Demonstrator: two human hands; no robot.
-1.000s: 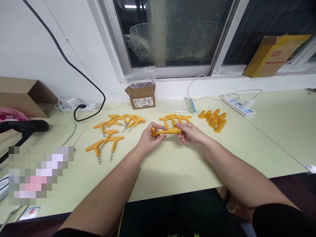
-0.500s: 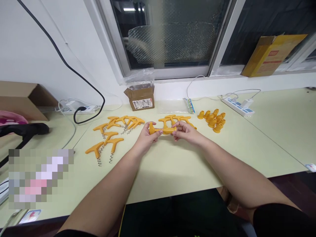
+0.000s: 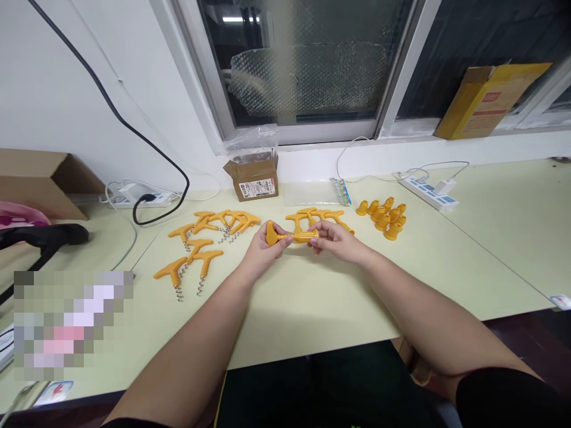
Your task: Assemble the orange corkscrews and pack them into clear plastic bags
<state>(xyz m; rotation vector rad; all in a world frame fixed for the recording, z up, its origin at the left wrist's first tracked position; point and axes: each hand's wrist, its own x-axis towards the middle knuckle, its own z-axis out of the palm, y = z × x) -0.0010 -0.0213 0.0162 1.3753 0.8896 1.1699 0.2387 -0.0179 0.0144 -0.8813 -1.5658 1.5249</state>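
Above the table, my left hand (image 3: 264,248) is closed round the handle end of a yellow corkscrew (image 3: 272,233), which lies sideways. My right hand (image 3: 332,239) pinches a ribbed yellow plastic sleeve (image 3: 304,237) that lines up with the corkscrew's shaft; the metal spiral is not visible. Just behind my hands lies a row of yellow corkscrews (image 3: 312,214) with their shafts covered. To the left several yellow corkscrews (image 3: 172,270) lie with bare metal spirals. On the right stands a group of yellow sleeves (image 3: 381,221) with flared bases.
A small cardboard box (image 3: 255,178) stands against the wall beside a clear plastic bag (image 3: 312,193). Power strips lie at the back left (image 3: 145,199) and back right (image 3: 430,191). A black cable (image 3: 120,119) hangs down on the left. A yellow-taped carton (image 3: 491,101) leans at the window.
The corkscrew's handle has turned in my left hand and now shows its broad side. My right hand stays on the sleeve, almost in the same place.
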